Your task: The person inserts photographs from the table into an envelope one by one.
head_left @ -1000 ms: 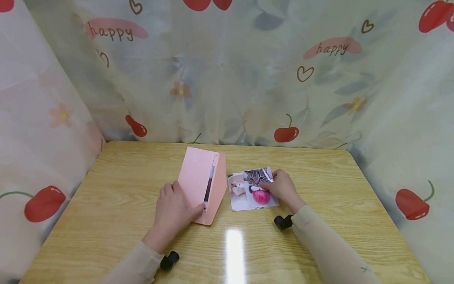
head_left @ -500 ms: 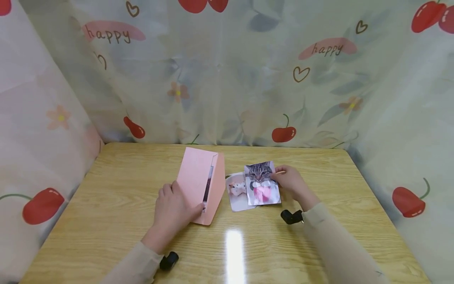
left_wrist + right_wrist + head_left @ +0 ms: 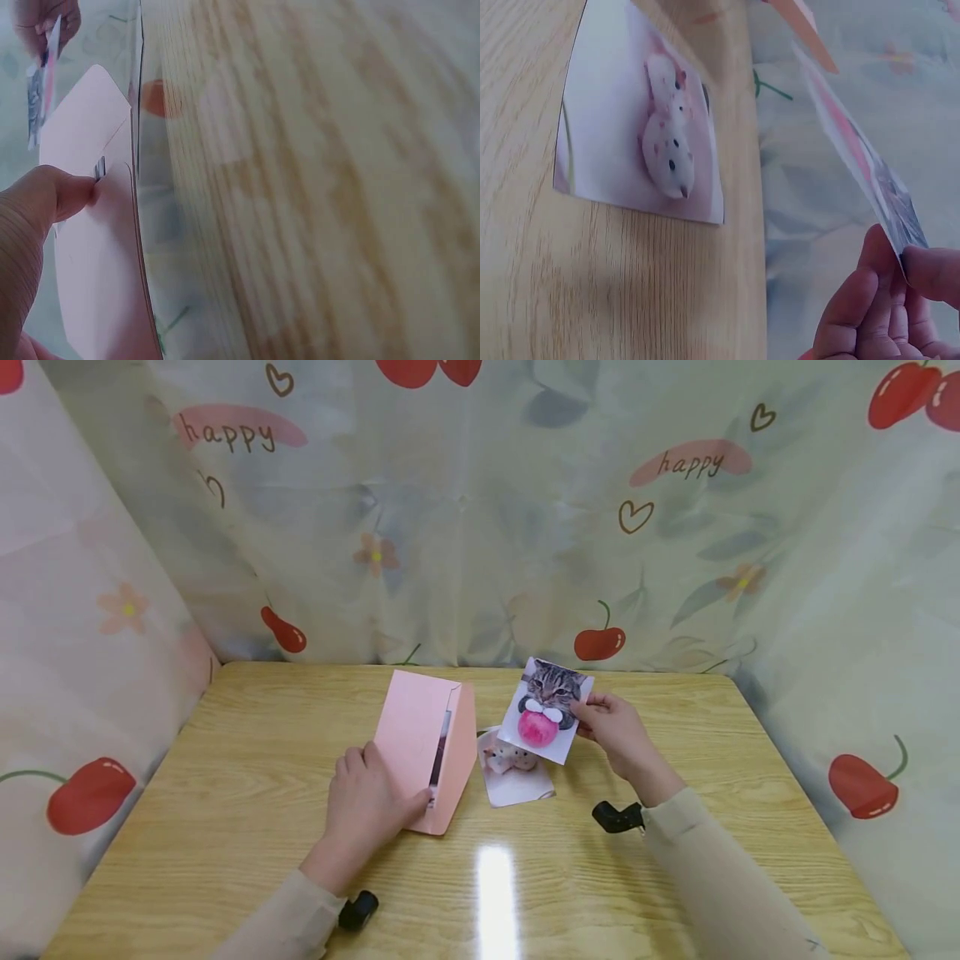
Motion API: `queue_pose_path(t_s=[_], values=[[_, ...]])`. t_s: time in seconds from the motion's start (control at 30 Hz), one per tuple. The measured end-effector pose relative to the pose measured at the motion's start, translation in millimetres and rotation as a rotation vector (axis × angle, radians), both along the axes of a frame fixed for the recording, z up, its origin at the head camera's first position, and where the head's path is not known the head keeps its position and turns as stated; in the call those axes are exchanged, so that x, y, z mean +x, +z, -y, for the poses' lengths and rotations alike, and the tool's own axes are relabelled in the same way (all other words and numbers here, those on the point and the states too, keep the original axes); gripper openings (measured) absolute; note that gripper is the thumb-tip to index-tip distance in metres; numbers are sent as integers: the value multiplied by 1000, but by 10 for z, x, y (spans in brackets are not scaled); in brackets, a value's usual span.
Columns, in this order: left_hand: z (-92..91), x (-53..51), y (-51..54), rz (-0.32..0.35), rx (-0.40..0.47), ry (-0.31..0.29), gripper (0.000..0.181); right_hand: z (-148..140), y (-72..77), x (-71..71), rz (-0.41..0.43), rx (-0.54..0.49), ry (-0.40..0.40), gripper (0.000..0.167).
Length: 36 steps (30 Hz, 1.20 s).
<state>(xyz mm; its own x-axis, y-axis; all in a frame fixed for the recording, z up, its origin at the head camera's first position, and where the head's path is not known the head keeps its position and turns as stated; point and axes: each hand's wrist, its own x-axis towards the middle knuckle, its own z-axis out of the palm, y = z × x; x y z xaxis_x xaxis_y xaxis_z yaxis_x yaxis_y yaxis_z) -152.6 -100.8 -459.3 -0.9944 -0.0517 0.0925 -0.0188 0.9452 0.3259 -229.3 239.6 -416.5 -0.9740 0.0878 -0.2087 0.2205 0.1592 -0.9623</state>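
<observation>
My left hand [image 3: 367, 802] grips a pink envelope [image 3: 412, 718] by its lower part, the thumb at the opening beside the unfolded flap [image 3: 456, 760]. A dark printed edge shows inside the opening. In my right hand [image 3: 618, 735] a photo card of a tabby cat with a pink ball [image 3: 546, 710] is pinched at its right edge, tilted and raised off the table. The right wrist view shows thumb and fingers on the card's [image 3: 862, 157] edge. Under it on the table lies a second photo card with small white spotted animals [image 3: 517, 781], its top partly covered in the head view.
The wooden table [image 3: 240, 777] meets a patterned curtain [image 3: 465, 527] at the back and on both sides. Black wrist-camera mounts stick out by the left wrist [image 3: 358, 911] and the right wrist [image 3: 617, 817]. A bright light reflection [image 3: 497, 902] lies on the tabletop near the front.
My right hand has lifted the cat photo card off the other card, raising and tilting it so more of the lower card shows. The left hand and envelope have stayed in place.
</observation>
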Motion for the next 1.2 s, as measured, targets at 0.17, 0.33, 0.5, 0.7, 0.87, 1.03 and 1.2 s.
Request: queue_pose_path(t_s=[0.17,0.33,0.5,0.7,0.87,1.03,1.2], values=[[0,-7,-14,-10,-6,3,109,80,33,10,-20,-40,-13,31],[-5,-22,-32,-40,-22,-6,110,156,44,16,-37,-52,-7,28],[-30,-23,-19,-48,-30,-14,111,252,5,7,-65,-85,-6,24],[-55,-7,17,-36,-55,-16,111,421,-17,21,-88,-84,13,24],[-61,-5,36,-40,-62,-19,110,551,-1,41,-101,-87,36,24],[-67,-7,49,-29,-61,-17,110,624,-18,44,-114,-67,35,24],[-73,-7,49,-22,-57,-16,111,669,-65,35,-131,-36,15,24]])
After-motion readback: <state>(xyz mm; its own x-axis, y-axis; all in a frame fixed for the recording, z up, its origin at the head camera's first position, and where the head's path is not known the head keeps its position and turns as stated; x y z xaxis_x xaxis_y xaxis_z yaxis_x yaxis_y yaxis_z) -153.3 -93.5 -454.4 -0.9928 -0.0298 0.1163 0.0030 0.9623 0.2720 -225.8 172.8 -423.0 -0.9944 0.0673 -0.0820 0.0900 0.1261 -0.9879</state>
